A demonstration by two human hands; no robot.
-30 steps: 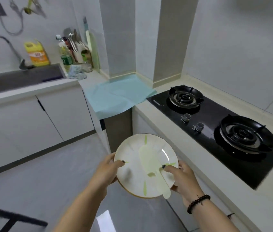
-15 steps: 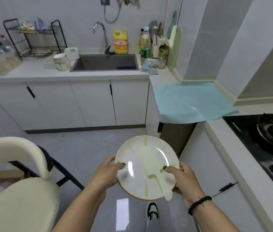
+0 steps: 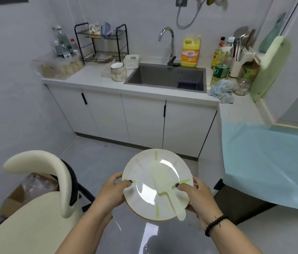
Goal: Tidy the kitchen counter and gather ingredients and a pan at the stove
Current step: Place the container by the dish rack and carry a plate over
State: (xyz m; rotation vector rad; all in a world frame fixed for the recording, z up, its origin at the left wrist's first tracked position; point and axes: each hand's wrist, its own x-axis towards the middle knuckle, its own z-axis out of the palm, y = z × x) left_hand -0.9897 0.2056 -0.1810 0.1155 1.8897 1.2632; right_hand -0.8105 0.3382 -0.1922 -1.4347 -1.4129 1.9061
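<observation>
I carry a white plate with green streaks at waist height over the floor. A pale green knife lies across it, handle toward me. My left hand grips the plate's left rim, thumb on top. My right hand grips the right rim, its thumb pressing beside the knife's handle. The grey sink with its faucet is straight ahead across the room. The stove is out of view.
A cream chair stands close at my lower left. A blue cloth covers the counter at right. Stacked bowls, a black dish rack, a yellow detergent jug, bottles, a rag and a green cutting board sit around the sink.
The view has swung left from the stove to the sink counter. Both hands have kept the same grip on the plate, and the knife has not shifted on it.
</observation>
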